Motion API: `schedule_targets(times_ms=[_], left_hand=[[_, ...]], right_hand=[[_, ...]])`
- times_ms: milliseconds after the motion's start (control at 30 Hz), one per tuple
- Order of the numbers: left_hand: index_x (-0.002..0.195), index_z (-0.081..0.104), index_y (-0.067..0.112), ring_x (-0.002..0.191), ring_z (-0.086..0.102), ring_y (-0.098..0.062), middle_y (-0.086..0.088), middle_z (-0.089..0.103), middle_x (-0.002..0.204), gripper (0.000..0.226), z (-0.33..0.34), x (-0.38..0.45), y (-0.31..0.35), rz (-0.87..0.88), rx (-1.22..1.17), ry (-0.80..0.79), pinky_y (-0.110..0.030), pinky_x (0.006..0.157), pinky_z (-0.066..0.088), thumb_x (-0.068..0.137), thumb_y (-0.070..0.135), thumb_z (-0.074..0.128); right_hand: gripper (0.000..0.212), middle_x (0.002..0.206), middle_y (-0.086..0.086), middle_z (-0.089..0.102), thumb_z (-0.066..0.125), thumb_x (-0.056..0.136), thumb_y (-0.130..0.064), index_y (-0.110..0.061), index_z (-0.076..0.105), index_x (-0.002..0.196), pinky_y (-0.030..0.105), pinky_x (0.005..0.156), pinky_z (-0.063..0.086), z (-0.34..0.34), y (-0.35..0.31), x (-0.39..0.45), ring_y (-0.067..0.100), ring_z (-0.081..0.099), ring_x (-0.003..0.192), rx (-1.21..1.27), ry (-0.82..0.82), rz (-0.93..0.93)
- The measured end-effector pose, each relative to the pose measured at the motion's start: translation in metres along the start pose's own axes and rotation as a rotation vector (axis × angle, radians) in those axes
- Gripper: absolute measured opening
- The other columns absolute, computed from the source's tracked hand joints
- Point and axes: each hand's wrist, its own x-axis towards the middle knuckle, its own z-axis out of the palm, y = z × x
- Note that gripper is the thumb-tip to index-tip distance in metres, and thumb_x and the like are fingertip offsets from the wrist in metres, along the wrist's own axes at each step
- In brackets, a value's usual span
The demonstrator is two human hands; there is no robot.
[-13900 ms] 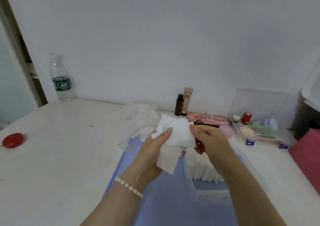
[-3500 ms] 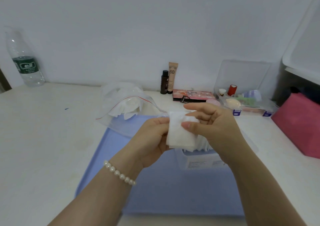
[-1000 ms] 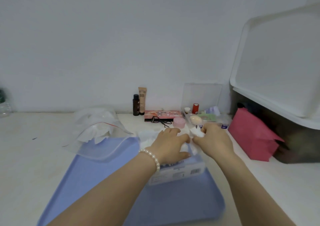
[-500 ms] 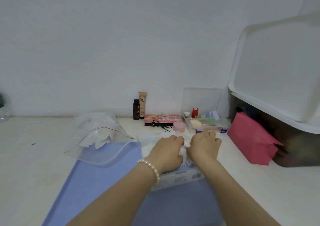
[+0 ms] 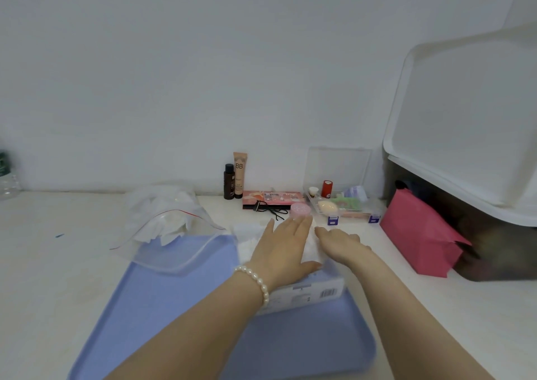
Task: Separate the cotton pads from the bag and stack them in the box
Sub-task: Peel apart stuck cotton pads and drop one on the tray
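We see left hand (image 5: pixel 283 246), pearl bracelet on wrist, centre frame, fingers spread flat, pressing on white cotton pads (image 5: pixel 247 247) in clear plastic box (image 5: pixel 308 291). Right hand (image 5: pixel 341 244) just right of it, palm down, fingers loosely extended, nothing gripped. Box sits on light blue plastic tray (image 5: pixel 174 292), lower centre. Clear zip bag with red seal line (image 5: pixel 167 228), more pads inside, centre left, overlapping tray's far edge.

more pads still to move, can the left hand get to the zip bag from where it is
Probably yes. The left hand lies flat on the cotton pads in the box, and the zip bag sits just to its left on the blue tray, mouth open, with nothing between them.
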Motion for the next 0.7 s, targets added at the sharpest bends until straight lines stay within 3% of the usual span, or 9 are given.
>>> schedule_targets(times_ms=[133,200,267,333,400,500,600,633,700], left_hand=[[0.145,0.029,0.016,0.144,0.016,-0.02,-0.002,0.025,0.155,0.063,-0.01,-0.003,0.001,-0.018,0.054,-0.015,-0.045,0.117,0.003,0.094,0.052,0.041],[0.135,0.045,0.014,0.138,0.028,-0.021,-0.004,0.041,0.145,0.052,-0.023,-0.009,-0.003,-0.016,0.062,0.033,-0.043,0.115,0.013,0.095,0.047,0.04],[0.115,0.062,0.01,0.114,0.052,-0.026,-0.006,0.061,0.118,0.041,-0.039,-0.021,-0.013,0.037,0.029,0.17,-0.039,0.098,0.035,0.092,0.041,0.045],[0.087,0.07,0.009,0.089,0.062,-0.029,-0.006,0.068,0.093,0.033,-0.052,-0.041,-0.032,0.099,0.049,0.419,-0.034,0.077,0.044,0.081,0.035,0.05],[0.072,0.068,0.014,0.1,0.058,-0.029,-0.006,0.069,0.097,0.027,-0.062,-0.068,-0.055,0.077,0.147,0.574,-0.035,0.085,0.039,0.074,0.034,0.051],[0.062,0.068,0.017,0.125,0.039,-0.034,-0.013,0.063,0.118,0.014,-0.078,-0.11,-0.089,-0.082,0.237,0.576,-0.051,0.106,0.025,0.068,0.029,0.064],[0.068,0.074,0.019,0.13,0.035,-0.051,-0.02,0.052,0.134,0.003,-0.086,-0.145,-0.126,-0.277,0.287,0.444,-0.07,0.1,0.026,0.067,0.018,0.077],[0.08,0.076,0.017,0.128,0.036,-0.053,-0.02,0.048,0.139,0.013,-0.088,-0.152,-0.134,-0.342,0.249,0.405,-0.071,0.097,0.03,0.068,0.014,0.079],[0.121,0.063,0.017,0.13,0.041,-0.042,-0.009,0.032,0.152,0.042,-0.089,-0.161,-0.143,-0.457,0.099,0.325,-0.054,0.098,0.042,0.08,0.01,0.069]], right_hand=[[0.063,0.145,0.009,0.037,0.01,0.096,-0.05,-0.015,0.039,0.139,0.043,0.108,0.016,0.007,-0.004,-0.007,0.028,0.023,0.135,-0.057,-0.016,0.009],[0.073,0.147,0.009,0.034,0.005,0.093,-0.06,-0.015,0.038,0.14,0.045,0.109,0.015,0.006,-0.004,-0.008,0.029,0.022,0.136,-0.041,-0.009,0.022],[0.082,0.146,0.011,0.035,0.003,0.089,-0.067,-0.015,0.04,0.139,0.045,0.108,0.016,0.0,-0.003,-0.014,0.03,0.024,0.135,-0.024,0.059,0.031],[0.077,0.143,0.015,0.037,0.009,0.09,-0.066,-0.015,0.047,0.133,0.045,0.107,0.018,-0.007,-0.009,-0.025,0.032,0.027,0.133,-0.03,0.199,0.004],[0.061,0.13,0.018,0.049,0.021,0.092,-0.056,-0.018,0.062,0.114,0.043,0.1,0.028,-0.011,-0.019,-0.037,0.033,0.039,0.122,-0.054,0.409,-0.103],[0.026,0.087,0.006,0.064,0.047,0.088,-0.028,-0.019,0.067,0.073,0.025,0.072,0.039,-0.003,-0.047,-0.064,0.028,0.055,0.089,0.209,0.619,-0.479],[0.016,0.071,-0.003,0.062,0.054,0.086,-0.012,-0.013,0.065,0.073,0.009,0.056,0.036,0.027,-0.09,-0.102,0.015,0.056,0.068,0.396,0.413,-0.757],[0.016,0.076,0.002,0.066,0.053,0.087,-0.011,-0.009,0.067,0.079,0.016,0.061,0.043,0.041,-0.102,-0.109,0.017,0.059,0.072,0.367,0.335,-0.822],[0.021,0.096,0.012,0.068,0.049,0.09,-0.008,-0.001,0.067,0.095,0.032,0.08,0.045,0.075,-0.126,-0.112,0.025,0.06,0.091,0.289,0.17,-0.908]])
